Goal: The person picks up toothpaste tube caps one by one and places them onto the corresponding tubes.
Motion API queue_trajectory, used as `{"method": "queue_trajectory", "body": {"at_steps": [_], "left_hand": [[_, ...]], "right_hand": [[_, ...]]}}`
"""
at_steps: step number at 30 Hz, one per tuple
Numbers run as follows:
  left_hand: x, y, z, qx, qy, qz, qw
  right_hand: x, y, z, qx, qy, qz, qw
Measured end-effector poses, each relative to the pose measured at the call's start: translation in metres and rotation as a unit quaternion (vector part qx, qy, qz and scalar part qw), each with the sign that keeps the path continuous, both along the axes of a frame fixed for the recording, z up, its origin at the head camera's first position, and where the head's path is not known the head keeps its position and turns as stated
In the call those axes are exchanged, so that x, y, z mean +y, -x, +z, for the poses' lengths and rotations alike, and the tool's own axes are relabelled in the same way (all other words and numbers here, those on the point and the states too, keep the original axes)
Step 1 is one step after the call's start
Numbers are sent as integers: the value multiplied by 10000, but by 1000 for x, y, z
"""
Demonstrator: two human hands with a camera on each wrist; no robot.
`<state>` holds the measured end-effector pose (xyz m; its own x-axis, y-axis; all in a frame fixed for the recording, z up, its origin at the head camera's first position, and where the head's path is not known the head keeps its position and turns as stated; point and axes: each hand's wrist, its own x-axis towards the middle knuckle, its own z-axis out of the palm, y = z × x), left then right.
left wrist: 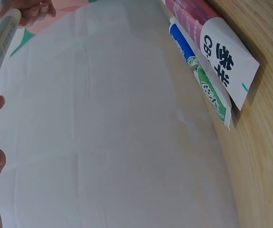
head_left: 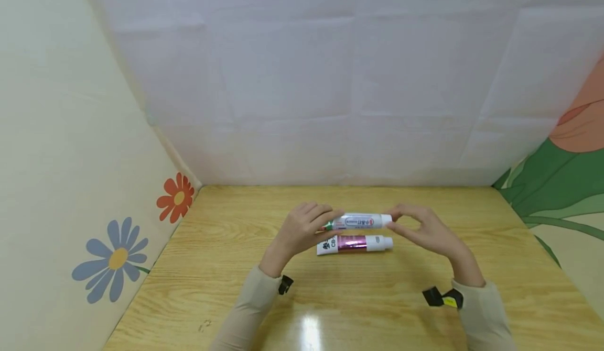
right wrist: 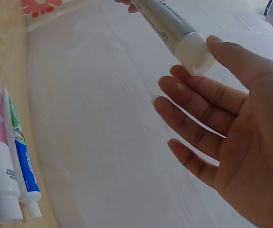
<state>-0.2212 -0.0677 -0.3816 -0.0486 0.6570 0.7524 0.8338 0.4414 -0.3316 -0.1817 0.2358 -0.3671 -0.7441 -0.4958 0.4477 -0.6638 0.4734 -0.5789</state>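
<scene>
Above the table, a white toothpaste tube (head_left: 360, 221) with red and blue lettering is held level between both hands. My left hand (head_left: 302, 228) grips its left end, with the fingers over the far side and the thumb nearer. At the other end, my right hand (head_left: 427, 231) pinches the white cap (right wrist: 196, 59) between thumb and index finger, its other fingers spread apart. Beneath lies a pink and white toothpaste tube (head_left: 353, 243), cap to the right. Alongside it is a thinner green and blue toothpaste tube (right wrist: 21, 147), mostly hidden in the head view by the held tube.
The wood-grain table (head_left: 226, 236) meets a white cloth backdrop (head_left: 302, 105) at its back edge. Walls with painted flowers stand at left (head_left: 118, 259) and right (head_left: 566, 183). Black wrist straps (head_left: 443, 297) sit by both sleeves.
</scene>
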Motion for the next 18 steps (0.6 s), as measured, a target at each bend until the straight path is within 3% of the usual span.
{"method": "queue_trajectory", "body": {"at_steps": [18], "left_hand": [[0, -2, 2, -78, -2, 20, 10000]], "right_hand": [[0, -2, 0, -232, -109, -126, 9996]]}}
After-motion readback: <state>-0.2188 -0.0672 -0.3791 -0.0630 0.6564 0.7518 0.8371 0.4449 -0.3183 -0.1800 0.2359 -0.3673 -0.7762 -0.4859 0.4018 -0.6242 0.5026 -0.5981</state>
